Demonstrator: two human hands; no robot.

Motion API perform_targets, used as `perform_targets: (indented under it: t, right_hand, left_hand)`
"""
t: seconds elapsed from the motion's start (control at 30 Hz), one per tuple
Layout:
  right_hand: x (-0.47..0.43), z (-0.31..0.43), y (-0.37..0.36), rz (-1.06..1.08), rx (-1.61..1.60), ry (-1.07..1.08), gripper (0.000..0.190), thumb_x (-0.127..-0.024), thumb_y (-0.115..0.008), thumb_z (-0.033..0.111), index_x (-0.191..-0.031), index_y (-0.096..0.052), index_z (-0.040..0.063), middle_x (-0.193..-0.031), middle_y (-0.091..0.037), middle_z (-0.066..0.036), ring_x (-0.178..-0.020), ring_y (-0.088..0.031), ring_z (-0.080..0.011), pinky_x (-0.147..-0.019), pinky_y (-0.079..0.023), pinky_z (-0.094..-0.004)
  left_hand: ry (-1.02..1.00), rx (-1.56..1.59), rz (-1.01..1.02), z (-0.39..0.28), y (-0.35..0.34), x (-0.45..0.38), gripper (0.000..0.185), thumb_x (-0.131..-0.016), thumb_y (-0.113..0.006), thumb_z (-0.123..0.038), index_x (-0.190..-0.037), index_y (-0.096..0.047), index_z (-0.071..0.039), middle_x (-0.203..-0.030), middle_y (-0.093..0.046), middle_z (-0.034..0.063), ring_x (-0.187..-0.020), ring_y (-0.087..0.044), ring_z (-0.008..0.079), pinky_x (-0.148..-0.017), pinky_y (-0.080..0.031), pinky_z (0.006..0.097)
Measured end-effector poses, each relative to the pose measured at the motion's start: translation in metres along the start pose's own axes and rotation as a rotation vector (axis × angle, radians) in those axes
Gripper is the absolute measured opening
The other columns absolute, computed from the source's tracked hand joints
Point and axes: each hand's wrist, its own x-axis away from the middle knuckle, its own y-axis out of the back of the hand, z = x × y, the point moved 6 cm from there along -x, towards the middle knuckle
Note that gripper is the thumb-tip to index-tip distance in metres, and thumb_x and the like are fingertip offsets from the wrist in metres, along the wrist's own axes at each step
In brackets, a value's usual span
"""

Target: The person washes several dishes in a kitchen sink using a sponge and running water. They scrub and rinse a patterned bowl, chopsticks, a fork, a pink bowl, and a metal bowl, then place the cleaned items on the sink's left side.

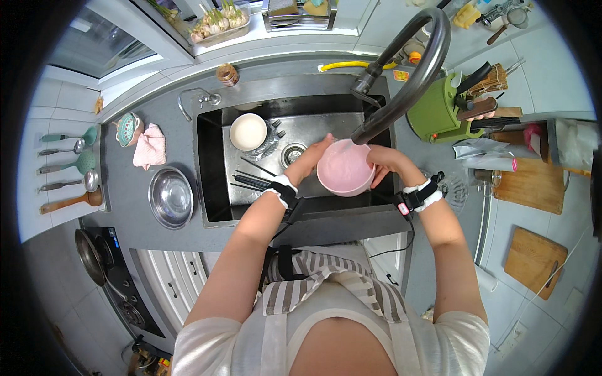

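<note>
Between both hands a pink bowl (344, 168) is held over the right half of the sink (324, 123), under the gooseneck faucet (425, 70). My left hand (310, 160) grips its left rim. On the opposite side my right hand (383, 163) holds the bowl's wall, fingers curled beneath. To the left, a cream bowl (248, 132) rests on the sink floor, beside or partly on a clear glass dish (265, 150). Forks (278, 129) poke out near that dish. Several dark chopsticks (251, 180) lie close to my left wrist. The drain (294, 152) shows between bowl and chopsticks.
Left of the sink are a metal basin (171, 197), a pink cloth (149, 146) and a small patterned bowl (129, 129). A jar (227, 74) stands behind. At right are a green knife holder (435, 110), a glass dish (454, 193) and a cutting board (529, 185).
</note>
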Motion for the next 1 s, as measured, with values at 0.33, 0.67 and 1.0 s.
perform_targets:
  t: [0.33, 0.67, 1.0]
  right_hand:
    - [-0.079, -0.033, -0.047, 0.266, -0.563, 0.327, 0.043, -0.082, -0.062, 0.021, -0.119, -0.051, 0.0, -0.109, -0.06, -0.012, -0.098, -0.061, -0.0263, -0.084, -0.051, -0.0417]
    - [-0.033, 0.041, -0.025, -0.503, -0.451, 1.08, 0.043, -0.092, -0.052, 0.02, -0.133, -0.038, 0.011, -0.124, -0.051, -0.01, -0.113, -0.052, -0.0229, -0.085, -0.049, -0.038]
    - [0.051, 0.046, -0.024, -0.897, 0.434, 0.557, 0.072, -0.078, -0.043, -0.002, -0.143, -0.014, 0.013, -0.102, -0.057, -0.028, -0.08, -0.06, -0.0457, -0.075, -0.05, -0.049]
  left_hand:
    - [-0.198, 0.188, 0.05, -0.056, 0.026, 0.09, 0.083, -0.089, -0.019, -0.068, -0.132, -0.043, -0.001, -0.13, -0.051, 0.0114, -0.119, -0.048, 0.0196, -0.098, -0.038, 0.0345]
    - [-0.487, 0.406, -0.371, -0.01, -0.016, 0.073, 0.056, -0.08, -0.064, 0.001, -0.129, -0.038, -0.007, -0.124, -0.051, 0.0081, -0.1, -0.06, 0.0209, -0.081, -0.054, 0.0316]
    - [-0.337, 0.116, -0.663, 0.027, 0.023, 0.006, 0.033, -0.092, -0.054, -0.026, -0.102, -0.059, 0.005, -0.092, -0.064, 0.0105, -0.077, -0.061, 0.018, -0.066, -0.047, 0.0298]
